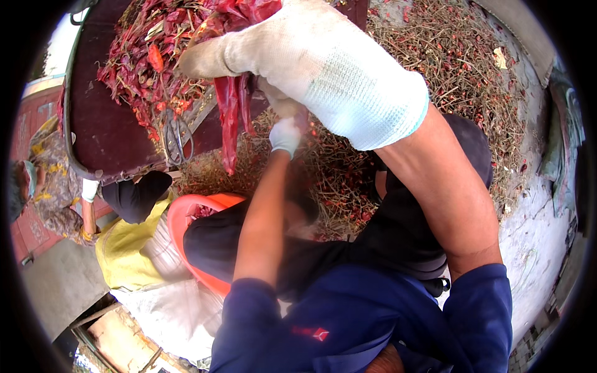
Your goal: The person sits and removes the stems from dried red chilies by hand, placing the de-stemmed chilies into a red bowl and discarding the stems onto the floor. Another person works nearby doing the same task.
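Observation:
My right hand [289,56], in a white knit glove, is raised close to the camera. Long dried red chili peppers [228,121] hang from its grip, and more red pods show above its thumb. Lower down, my gloved left hand [287,133] is motion-blurred over the stems; its fingers are too unclear to read. A heap of dried red chili peppers [135,60] lies on the dark red tabletop [88,102]. Looped metal handles, apparently of scissors [178,140], rest at the heap's near edge.
Chili stems [447,60] with red scraps cover the ground ahead and right. An orange-red plastic basin [175,228] with red pieces stands beside my leg. Yellow [121,252] and white sacks [172,317] lie left. Another person [58,182] with a gloved hand is at far left.

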`<state>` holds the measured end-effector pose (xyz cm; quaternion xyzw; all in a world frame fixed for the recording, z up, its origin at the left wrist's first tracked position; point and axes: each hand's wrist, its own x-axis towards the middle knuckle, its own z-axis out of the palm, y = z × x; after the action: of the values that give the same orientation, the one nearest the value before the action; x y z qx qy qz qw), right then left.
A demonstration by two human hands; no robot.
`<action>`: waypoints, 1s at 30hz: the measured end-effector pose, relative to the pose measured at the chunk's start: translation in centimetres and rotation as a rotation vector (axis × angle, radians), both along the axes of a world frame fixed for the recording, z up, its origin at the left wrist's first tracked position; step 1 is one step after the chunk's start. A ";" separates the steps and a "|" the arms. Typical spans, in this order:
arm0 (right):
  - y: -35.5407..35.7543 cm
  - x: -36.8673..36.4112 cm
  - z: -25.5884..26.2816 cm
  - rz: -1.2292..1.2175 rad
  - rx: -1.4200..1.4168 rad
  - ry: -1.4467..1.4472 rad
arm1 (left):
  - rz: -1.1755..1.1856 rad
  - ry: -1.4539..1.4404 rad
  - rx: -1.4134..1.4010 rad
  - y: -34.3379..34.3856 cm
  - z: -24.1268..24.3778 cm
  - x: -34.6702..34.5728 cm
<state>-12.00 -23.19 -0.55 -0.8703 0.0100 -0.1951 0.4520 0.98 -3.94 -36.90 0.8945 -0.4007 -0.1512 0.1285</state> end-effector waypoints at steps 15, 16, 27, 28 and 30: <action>0.0 -2.8 3.6 0.051 1.063 0.190 | 0.451 0.791 -0.167 3.4 5.2 -0.2; 0.0 -3.3 3.8 0.075 1.138 0.170 | 0.494 0.805 -0.199 3.9 5.0 -0.2; -0.9 -3.9 4.8 -0.046 1.038 0.303 | 0.078 0.034 0.128 0.4 3.4 0.8; -1.0 -3.7 5.1 -0.050 1.008 0.346 | 0.016 0.021 0.101 0.0 2.1 1.4; -0.9 -3.7 5.9 -0.132 1.027 0.388 | -0.085 -0.066 0.071 0.4 -0.7 1.7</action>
<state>-15.68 -24.08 5.39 -0.5555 0.2417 -0.0294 0.7951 2.67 -3.54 -37.59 0.8852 -0.4366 -0.1409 0.0769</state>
